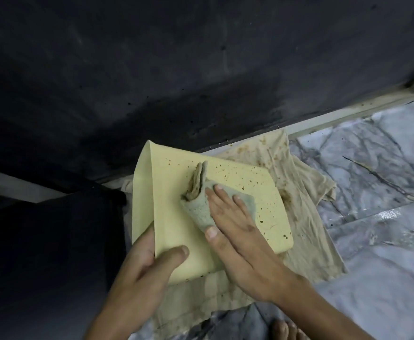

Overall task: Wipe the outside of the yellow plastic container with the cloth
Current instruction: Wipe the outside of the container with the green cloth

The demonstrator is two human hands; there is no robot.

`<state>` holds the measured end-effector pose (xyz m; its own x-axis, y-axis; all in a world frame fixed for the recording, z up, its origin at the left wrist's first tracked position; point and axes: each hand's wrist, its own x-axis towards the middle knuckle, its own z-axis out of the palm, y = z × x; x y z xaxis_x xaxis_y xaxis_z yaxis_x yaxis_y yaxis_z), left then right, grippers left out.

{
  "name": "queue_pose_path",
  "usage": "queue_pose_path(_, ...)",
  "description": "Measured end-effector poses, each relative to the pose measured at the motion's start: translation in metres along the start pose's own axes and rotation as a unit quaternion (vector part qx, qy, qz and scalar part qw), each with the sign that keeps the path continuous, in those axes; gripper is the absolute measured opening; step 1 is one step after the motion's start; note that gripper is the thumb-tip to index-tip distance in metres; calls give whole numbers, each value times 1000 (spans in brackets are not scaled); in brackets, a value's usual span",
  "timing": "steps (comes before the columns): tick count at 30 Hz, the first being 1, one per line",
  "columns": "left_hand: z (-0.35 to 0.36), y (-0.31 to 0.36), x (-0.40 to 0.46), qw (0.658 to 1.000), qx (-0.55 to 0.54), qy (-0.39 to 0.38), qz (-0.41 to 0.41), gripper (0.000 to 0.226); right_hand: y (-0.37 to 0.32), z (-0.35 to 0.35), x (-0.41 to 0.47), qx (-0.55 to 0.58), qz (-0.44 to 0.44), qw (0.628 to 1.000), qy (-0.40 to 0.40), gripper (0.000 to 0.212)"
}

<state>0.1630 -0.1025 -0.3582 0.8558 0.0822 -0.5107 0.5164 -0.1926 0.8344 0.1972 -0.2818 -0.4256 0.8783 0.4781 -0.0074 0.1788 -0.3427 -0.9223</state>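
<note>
The yellow plastic container (176, 217) lies upside down on the floor, its flat bottom facing up and speckled with brown spots toward the far right. My left hand (139, 263) grips its near left corner, thumb on top. My right hand (235, 231) lies flat on the bottom and presses a folded grey-green cloth (198, 200) against it. One rolled end of the cloth sticks out past my fingers toward the wall.
A stained beige cloth (299, 192) is spread under the container on the grey marble floor (373, 168). A dark wall (152, 69) with a pale skirting rises just behind. A dark mass (41, 253) fills the left. Toes (284, 330) show at the bottom edge.
</note>
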Motion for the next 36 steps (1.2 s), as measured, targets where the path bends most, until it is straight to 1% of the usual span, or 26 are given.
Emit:
queue_pose_path(2,3,-8,1,1000,-2,7,-9,35,12,-2,3,-11,30,999,-3,50)
queue_pose_path(5,3,-11,0,1000,-1,15,-27,42,35,-6,10,-45,78,996,21,50)
queue_pose_path(7,1,-13,0,999,-2,27,-36,39,51,-6,11,-102,107,987,61,58)
queue_pose_path(10,-1,-12,2,998,-11,41,-47,35,61,0,8,-136,200,961,132,73)
queue_pose_path(12,-2,-13,1,998,-10,49,-46,37,52,8,6,-154,231,952,126,77)
queue_pose_path(14,-1,-13,0,998,-11,43,-40,43,32,19,6,-182,209,958,74,75)
queue_pose_path(17,1,-12,0,999,-6,34,-28,60,-4,31,21,-194,104,975,17,68)
queue_pose_path(20,2,-13,0,999,-23,34,-13,61,-20,36,36,-203,5,979,-9,59)
queue_pose_path(22,4,-15,-1,999,-23,40,-15,61,-17,34,28,-207,-5,978,-9,54)
queue_pose_path(25,4,-21,0,998,-17,53,-22,58,1,37,0,-190,52,980,33,52)
queue_pose_path(28,2,-20,2,996,-40,69,-46,57,34,29,-23,-197,103,973,69,53)
queue_pose_path(30,3,-21,2,996,-26,70,-53,56,58,13,-26,-197,152,965,78,58)
queue_pose_path(32,4,-21,1,997,-11,64,-49,56,76,-4,-21,-157,214,959,101,61)
queue_pose_path(34,4,-21,2,997,-14,65,-48,56,80,-11,-12,-120,262,950,123,62)
queue_pose_path(36,5,-19,2,996,-10,74,-45,54,68,-2,-7,-140,273,945,116,63)
